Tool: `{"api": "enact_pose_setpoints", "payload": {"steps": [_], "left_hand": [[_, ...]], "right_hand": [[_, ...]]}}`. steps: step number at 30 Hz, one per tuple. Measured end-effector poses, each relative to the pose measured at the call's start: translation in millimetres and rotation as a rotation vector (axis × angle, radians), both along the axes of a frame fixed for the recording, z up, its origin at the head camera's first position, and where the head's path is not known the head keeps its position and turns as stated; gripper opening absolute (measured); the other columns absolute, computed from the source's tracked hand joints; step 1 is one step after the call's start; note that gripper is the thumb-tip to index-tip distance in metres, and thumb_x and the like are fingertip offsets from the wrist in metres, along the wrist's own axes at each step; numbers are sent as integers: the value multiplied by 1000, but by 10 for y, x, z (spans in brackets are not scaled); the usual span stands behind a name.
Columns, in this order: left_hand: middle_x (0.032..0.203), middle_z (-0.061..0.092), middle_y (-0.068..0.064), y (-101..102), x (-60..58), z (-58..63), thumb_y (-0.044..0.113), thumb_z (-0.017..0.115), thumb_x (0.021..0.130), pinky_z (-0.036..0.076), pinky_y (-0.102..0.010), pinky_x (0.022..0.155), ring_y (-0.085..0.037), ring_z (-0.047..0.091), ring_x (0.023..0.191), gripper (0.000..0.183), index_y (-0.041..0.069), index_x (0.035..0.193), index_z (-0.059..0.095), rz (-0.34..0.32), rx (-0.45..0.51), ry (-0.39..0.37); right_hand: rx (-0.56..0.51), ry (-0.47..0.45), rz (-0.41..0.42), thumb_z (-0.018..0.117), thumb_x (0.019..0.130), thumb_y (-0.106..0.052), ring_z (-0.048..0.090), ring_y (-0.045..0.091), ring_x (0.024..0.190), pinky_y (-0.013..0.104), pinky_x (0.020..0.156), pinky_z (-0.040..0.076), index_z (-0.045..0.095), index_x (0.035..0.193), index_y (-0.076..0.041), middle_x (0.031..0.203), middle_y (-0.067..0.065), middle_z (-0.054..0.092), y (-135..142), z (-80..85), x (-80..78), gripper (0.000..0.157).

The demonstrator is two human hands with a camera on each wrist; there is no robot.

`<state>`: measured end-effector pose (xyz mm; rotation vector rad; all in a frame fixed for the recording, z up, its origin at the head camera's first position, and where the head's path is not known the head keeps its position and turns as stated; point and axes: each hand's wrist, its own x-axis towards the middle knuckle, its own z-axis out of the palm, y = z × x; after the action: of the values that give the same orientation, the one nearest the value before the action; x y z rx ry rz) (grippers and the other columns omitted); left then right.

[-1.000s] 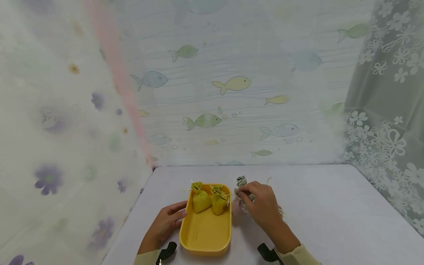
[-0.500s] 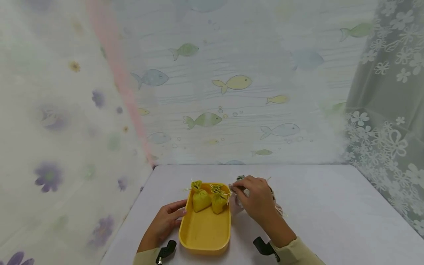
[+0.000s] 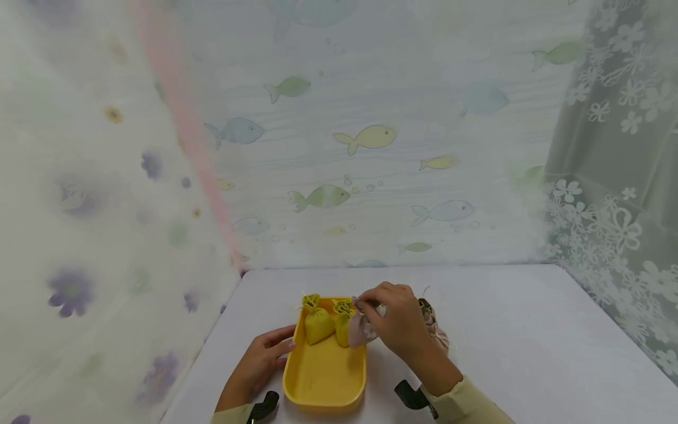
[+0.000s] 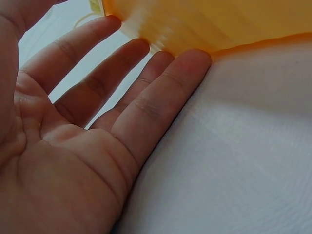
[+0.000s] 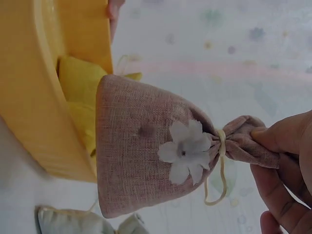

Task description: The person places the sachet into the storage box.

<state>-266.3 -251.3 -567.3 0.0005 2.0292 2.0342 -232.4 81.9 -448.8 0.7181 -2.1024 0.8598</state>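
Observation:
My right hand (image 3: 397,321) pinches the gathered neck of a dusty-pink drawstring pouch (image 5: 151,146) with a white fabric flower on its front. In the head view the pouch overlaps the right rim of a yellow plastic tray (image 3: 324,377). Two yellow-green drawstring pouches stand in the tray's far end, the left one (image 3: 318,327) in full view and the right one (image 3: 342,330) partly covered by the pink pouch. Fingers of my left hand (image 3: 263,356) touch the tray's left side; the left wrist view shows the hand's extended fingertips (image 4: 192,61) against its wall.
More pouches lie to the right of the tray, partly behind my right hand: a brownish-pink pouch (image 3: 434,330) and a pale grey-green pouch (image 5: 73,222). A white cloth (image 3: 508,347) covers the table, with patterned curtains behind and at both sides.
My right hand has lifted the pink pouch from beside the tray and moved left, bringing it over the tray's right rim. The left hand keeps its place at the tray.

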Motion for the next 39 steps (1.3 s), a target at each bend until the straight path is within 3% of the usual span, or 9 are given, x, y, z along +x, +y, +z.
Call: {"api": "enact_pose_setpoints", "payload": {"steps": [13, 24, 31, 39], "left_hand": [[158, 49, -16, 25, -16, 2, 29, 81, 90, 59, -39, 99, -22, 63, 129, 65, 7, 147, 58, 21, -13, -1], [161, 45, -18, -1, 17, -17, 29, 79, 93, 59, -41, 98, -22, 63, 129, 66, 7, 150, 55, -4, -13, -13], [160, 46, -16, -17, -3, -14, 30, 78, 93, 60, -41, 98, -21, 65, 127, 65, 7, 149, 55, -15, -8, 0], [159, 47, -15, 1, 32, 48, 30, 75, 96, 60, -41, 97, -22, 64, 127, 63, 10, 151, 53, -33, -23, 3]], "right_hand": [[-25, -34, 82, 85, 87, -18, 66, -3, 77, 40, 84, 50, 76, 99, -19, 88, -11, 76, -215, -40, -43, 15], [-45, -153, 102, 86, 86, -24, 65, -4, 74, 29, 77, 57, 76, 88, -23, 81, -18, 74, -459, -108, -41, 10], [-25, -270, 141, 83, 89, -28, 63, -8, 71, 15, 65, 56, 75, 87, -23, 79, -16, 73, -588, -184, -111, 9], [38, -412, 124, 80, 92, -31, 61, -7, 69, 14, 64, 54, 74, 86, -24, 77, -18, 71, -666, -257, -170, 11]]}}
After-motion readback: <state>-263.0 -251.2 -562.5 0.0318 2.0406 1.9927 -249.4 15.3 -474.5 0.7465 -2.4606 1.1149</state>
